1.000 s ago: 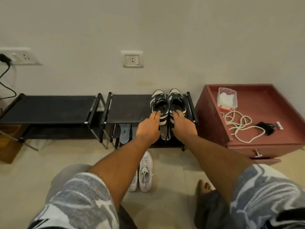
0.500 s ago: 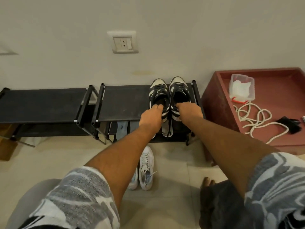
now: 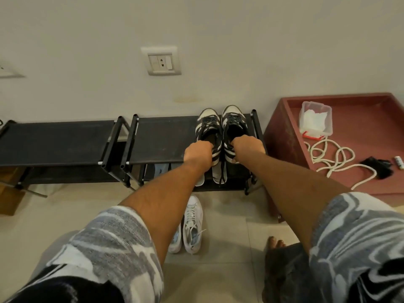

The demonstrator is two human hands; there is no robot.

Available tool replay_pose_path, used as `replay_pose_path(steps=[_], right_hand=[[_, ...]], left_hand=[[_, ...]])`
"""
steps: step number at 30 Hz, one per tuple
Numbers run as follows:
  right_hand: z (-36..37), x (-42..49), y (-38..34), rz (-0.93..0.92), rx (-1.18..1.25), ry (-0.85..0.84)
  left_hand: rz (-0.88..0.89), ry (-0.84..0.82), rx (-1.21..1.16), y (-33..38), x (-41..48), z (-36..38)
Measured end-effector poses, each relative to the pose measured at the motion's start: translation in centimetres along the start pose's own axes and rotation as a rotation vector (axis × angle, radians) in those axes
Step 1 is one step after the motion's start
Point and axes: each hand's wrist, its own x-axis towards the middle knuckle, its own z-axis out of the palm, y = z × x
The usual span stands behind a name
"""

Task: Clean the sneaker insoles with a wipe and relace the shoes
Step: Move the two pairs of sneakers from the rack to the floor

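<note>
Rack (image 3: pixel 166 138): sneakers (image 3: pixel 208 124) toes twd wall (image 3: pixel 218 40) (left hand (image 3: pixel 197 153), right hand (image 3: pixel 249 146) grip heels).

wall (image 3: pixel 240 40): off-white, socket (image 3: pixel 161 61) | floor (image 3: pixel 65 211): pale tile | rack (image 3: pixel 161 138): black | cabinet (image 3: pixel 282 136): reddish, perhaps wood

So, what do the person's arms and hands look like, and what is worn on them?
The left hand and right hand are bare: no gloves, rings or watch show. Both forearms are bare too. The left sleeve and right sleeve are short, with a marbled pattern of grey, white and black.
</note>
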Motion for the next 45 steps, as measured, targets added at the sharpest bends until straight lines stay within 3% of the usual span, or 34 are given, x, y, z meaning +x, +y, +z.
replay_pose_path(steps=[12, 20, 30, 45], right_hand=[[2.1, -11.3, 1.8, -0.059, 0.014, 0.122], [6.3, -19.5, 2.2, -0.067, 0.019, 0.144], [14.3, -23.6, 0.8, -0.066, 0.071, -0.065], [26.0, -18.8, -1.1, -0.078, 0.049, -0.31]], left_hand=[[0.069, 0.144, 0.039, 2.8, -10.7, 2.5], [0.095, 0.143, 0.014, 4.1, -19.0, 6.2], [0.079, -0.048, 0.0, 3.6, -24.0, 13.7], [0.052, -0.232, -0.015, 1.2, -21.3, 24.2]])
